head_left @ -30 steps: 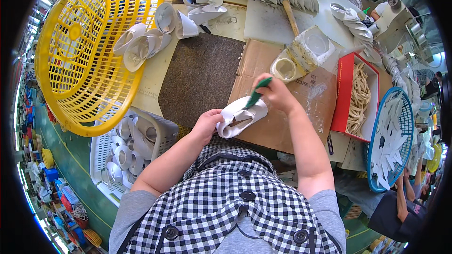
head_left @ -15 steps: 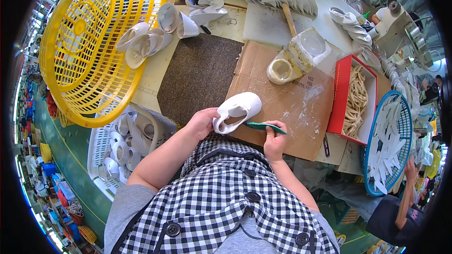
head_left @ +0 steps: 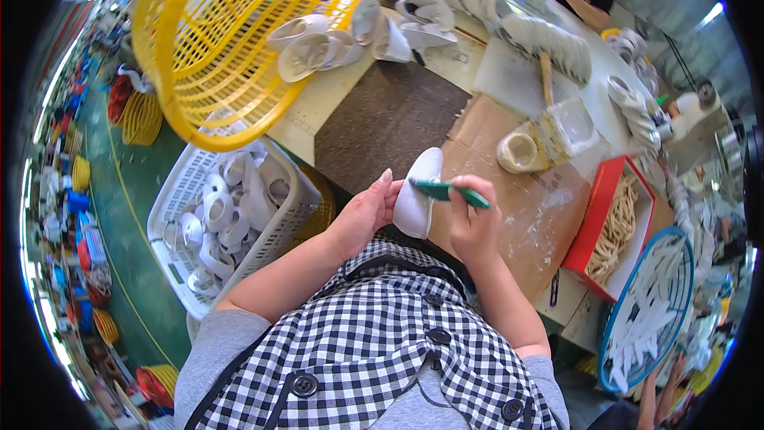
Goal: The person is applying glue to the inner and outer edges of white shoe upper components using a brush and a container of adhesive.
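My left hand (head_left: 368, 213) grips a white shoe upper (head_left: 414, 205) by its left side, above the near edge of the table. The upper stands on end, its smooth rounded side showing. Closed around a flat green tool (head_left: 469, 197), my right hand (head_left: 477, 227) is just to the right of the upper. The tool's tip lies against the upper's surface or right in front of it; which one I cannot tell. My left fingertips are partly hidden behind the upper.
A dark mat (head_left: 382, 127) and a stained cardboard sheet (head_left: 517, 207) lie on the table. Around them are a yellow basket (head_left: 171, 72), a white crate of uppers (head_left: 179, 271), a glue container (head_left: 549, 139) with a brush, a red box of strips (head_left: 577, 251) and a blue basket (head_left: 609, 350).
The shoe upper has turned, so its opening no longer faces me. My right hand has brought the green tool up, from beside the upper to its face. The whole view has shifted.
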`<state>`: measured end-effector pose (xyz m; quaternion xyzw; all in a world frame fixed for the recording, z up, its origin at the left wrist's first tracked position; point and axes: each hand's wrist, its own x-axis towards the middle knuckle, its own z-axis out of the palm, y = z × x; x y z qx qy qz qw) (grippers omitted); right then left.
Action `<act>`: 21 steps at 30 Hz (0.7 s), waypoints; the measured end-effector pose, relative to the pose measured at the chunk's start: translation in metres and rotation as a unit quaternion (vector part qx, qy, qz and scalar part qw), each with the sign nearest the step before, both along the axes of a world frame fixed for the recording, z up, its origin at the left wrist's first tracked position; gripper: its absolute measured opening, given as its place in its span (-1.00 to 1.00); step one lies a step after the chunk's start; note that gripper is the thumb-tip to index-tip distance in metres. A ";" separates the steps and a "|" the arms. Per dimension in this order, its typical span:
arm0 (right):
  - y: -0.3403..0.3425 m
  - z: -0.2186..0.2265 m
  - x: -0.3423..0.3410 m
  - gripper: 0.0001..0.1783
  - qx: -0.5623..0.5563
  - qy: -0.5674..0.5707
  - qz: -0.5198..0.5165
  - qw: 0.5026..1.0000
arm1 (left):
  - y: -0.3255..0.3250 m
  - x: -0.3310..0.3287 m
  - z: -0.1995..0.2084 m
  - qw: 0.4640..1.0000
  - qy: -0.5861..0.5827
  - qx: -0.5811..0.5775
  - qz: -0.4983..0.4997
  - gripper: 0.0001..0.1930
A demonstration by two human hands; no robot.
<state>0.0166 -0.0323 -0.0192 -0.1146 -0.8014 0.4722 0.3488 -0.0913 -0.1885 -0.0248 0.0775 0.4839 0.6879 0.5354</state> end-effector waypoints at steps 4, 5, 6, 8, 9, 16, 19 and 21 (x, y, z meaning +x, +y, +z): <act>-0.018 0.017 0.008 -0.82 -0.038 -0.094 0.128 0.987 | -0.030 -0.006 0.005 0.995 0.041 -0.003 0.093 -0.37; -0.018 0.015 0.006 -0.86 -0.062 -0.074 0.118 0.988 | -0.037 -0.008 0.006 0.994 0.041 -0.002 0.104 -0.37; -0.016 0.016 0.001 -0.86 -0.059 -0.075 0.128 0.987 | -0.044 -0.010 0.006 0.990 0.069 0.012 0.119 -0.38; -0.015 0.025 -0.011 -0.91 -0.257 0.020 0.079 0.963 | -0.056 -0.014 0.008 0.981 0.124 0.040 0.143 -0.41; -0.009 0.025 -0.015 -0.91 -0.256 0.018 0.083 0.963 | -0.061 -0.014 0.003 0.980 0.123 0.042 0.147 -0.41; -0.050 0.035 -0.050 -0.93 0.050 -0.155 0.128 0.978 | -0.079 -0.023 0.017 0.970 0.150 0.016 0.189 -0.56; -0.072 0.044 -0.064 -0.74 0.226 -0.127 0.121 0.958 | -0.080 -0.028 0.015 0.971 0.150 0.036 0.186 -0.55; -0.079 0.043 -0.066 -0.73 0.253 -0.121 0.097 0.955 | -0.079 -0.029 0.014 0.970 0.160 0.032 0.181 -0.55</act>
